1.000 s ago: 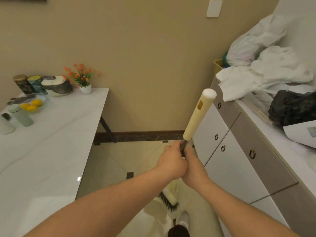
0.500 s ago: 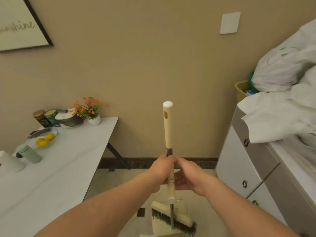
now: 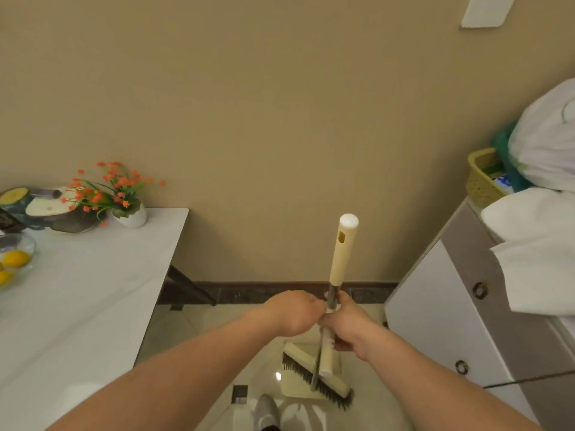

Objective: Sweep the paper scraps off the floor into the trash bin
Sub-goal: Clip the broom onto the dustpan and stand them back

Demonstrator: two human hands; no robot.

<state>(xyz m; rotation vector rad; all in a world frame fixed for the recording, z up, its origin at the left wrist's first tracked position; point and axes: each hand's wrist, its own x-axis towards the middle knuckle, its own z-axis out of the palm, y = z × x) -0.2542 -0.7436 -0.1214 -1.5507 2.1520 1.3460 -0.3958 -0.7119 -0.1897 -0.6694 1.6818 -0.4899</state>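
Note:
A broom stands nearly upright in front of me, its cream handle top (image 3: 343,250) leaning slightly right above a thin metal shaft. My left hand (image 3: 292,312) closes on the shaft from the left. Just below it, my right hand (image 3: 345,326) grips the shaft together with a second cream handle. The dark-bristled brush head (image 3: 314,374) rests low over a cream dustpan (image 3: 295,393) on the glossy tiled floor (image 3: 186,337). I see no paper scraps and no trash bin.
A white marble table (image 3: 93,290) with a flower pot (image 3: 132,216), jars and a bowl of lemons (image 3: 14,262) stands on the left. On the right is a white cabinet (image 3: 435,306) piled with white cloth (image 3: 535,250). My shoe (image 3: 264,412) is near the dustpan.
The broom handle went from tilted right to nearly upright, and the brush head came to rest over the dustpan. Both hands stayed on the shaft, the right hand sliding a little lower.

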